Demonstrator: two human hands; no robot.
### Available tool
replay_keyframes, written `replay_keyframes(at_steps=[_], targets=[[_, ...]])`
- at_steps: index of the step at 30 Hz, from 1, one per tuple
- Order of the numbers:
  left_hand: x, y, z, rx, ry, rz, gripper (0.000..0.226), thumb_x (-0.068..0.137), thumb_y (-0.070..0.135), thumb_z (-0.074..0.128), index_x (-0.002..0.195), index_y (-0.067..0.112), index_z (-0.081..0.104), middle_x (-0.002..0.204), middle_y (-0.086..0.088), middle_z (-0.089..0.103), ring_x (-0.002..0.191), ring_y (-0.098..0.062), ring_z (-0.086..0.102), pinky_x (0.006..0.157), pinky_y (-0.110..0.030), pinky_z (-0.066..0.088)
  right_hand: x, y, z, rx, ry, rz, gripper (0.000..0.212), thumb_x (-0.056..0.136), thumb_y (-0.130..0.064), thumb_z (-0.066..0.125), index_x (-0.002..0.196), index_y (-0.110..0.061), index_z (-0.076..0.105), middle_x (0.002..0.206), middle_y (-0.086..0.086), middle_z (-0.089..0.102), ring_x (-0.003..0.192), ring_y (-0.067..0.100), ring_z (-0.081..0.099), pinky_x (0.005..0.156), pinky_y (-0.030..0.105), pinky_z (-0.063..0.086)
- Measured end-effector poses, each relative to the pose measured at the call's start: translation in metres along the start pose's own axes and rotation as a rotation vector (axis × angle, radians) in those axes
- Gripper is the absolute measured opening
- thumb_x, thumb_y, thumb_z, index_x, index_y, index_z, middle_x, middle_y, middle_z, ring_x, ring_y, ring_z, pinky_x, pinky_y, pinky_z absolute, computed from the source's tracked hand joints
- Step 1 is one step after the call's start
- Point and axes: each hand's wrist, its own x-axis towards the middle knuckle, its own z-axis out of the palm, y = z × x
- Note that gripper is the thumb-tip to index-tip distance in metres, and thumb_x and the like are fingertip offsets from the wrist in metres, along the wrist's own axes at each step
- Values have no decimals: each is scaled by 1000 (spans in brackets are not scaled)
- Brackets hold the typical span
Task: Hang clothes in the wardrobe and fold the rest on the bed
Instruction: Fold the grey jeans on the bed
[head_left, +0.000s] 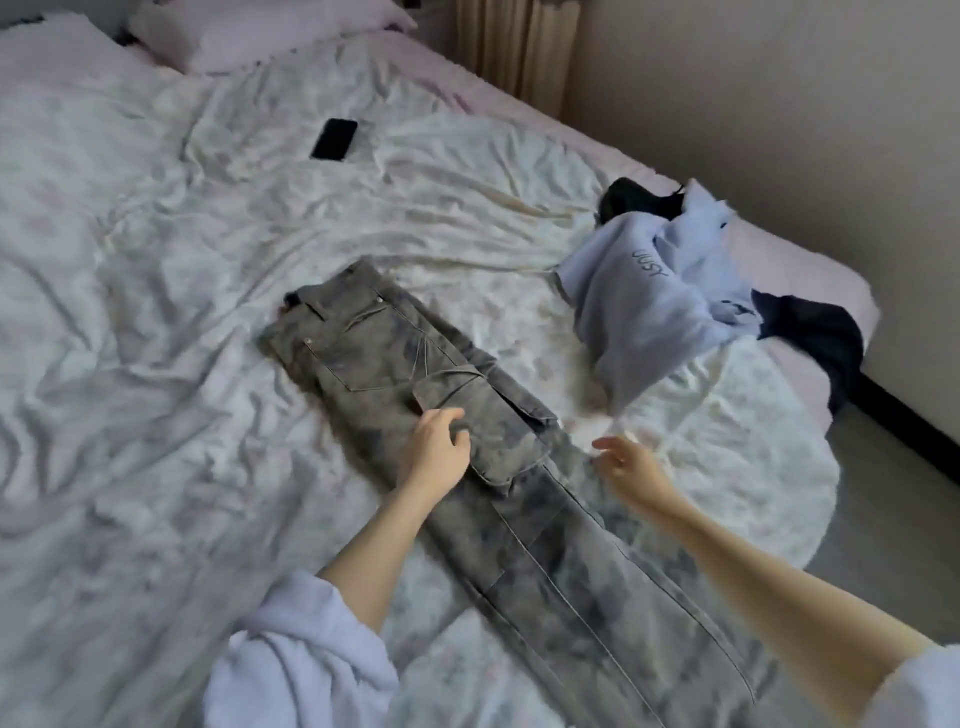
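Both forearms reach forward, bare below pushed-up pale sleeves. The left hand (436, 447) is held palm down with its fingers loosely spread and slightly bent. The right hand (626, 465) hovers further right, fingers relaxed and apart, gripping nothing.

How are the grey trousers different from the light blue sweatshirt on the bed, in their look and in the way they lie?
The grey trousers lie flat and stretched out long, while the light blue sweatshirt sits crumpled in a heap. The trousers are mottled grey with pockets and seams; the sweatshirt is plain pale blue with small lettering. The left hand is over the trousers; no hand is on the sweatshirt. Both lie on the bed, not yet folded.
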Motion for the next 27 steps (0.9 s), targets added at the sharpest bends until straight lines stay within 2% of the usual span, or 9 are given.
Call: replay_keyframes(at_steps=[3,7,10,13,15,17,20,22,27], targets=[[-14,10,46,171,-130,175,33,95,19,45,127,18,53,135,0,49,126,-21,39,103,-32,33,-41,77,8,-5,60,130,35,86,3,44,115,-6,61,110,6,66,106,21,60,79,22,39],[-29,34,100,485,-280,413,39,98,25,38,136,29,42,145,11,35,137,-10,20,109,-40,14,-81,156,22,-95,76,226,31,87,2,42,110,-7,62,113,11,62,111,28,55,87,29,40],[-26,42,122,775,-392,539,45,98,27,36,143,29,29,152,7,25,143,-18,7,111,-52,1,-89,187,24,-129,97,282,26,92,-7,42,112,-11,58,118,10,52,114,29,47,89,32,37],[-12,49,131,910,-471,556,52,93,36,44,142,29,30,144,1,34,139,-24,15,110,-56,-5,-94,210,17,-190,-11,338,26,90,-24,46,115,-19,52,119,3,54,115,24,47,93,38,40],[-2,56,129,946,-531,541,49,87,43,50,133,28,39,131,0,46,132,-22,29,111,-54,-1,-102,223,13,-293,-155,337,26,89,-29,47,113,-21,49,116,4,57,116,24,47,94,38,37],[5,69,128,941,-606,518,37,84,49,54,115,28,50,115,3,55,120,-19,41,112,-46,8,-111,241,9,-357,-213,318,10,91,-28,45,97,-21,44,114,7,59,113,26,51,87,34,38],[8,84,120,851,-690,480,18,85,51,55,80,33,53,84,8,58,91,-16,49,101,-32,20,-122,253,-4,-285,-152,263,15,97,-28,42,87,-20,34,106,10,63,100,31,56,67,33,34],[9,90,115,801,-695,473,27,86,47,57,66,33,48,67,8,51,77,-16,48,92,-30,27,-127,255,-18,-266,-75,202,15,98,-30,40,88,-21,33,102,9,63,96,32,57,63,33,33],[17,109,119,728,-640,494,27,88,45,57,66,30,51,64,10,52,75,-16,51,90,-33,31,-119,264,-56,-310,43,147,20,98,-35,38,102,-19,49,105,3,66,98,30,59,63,32,36]])
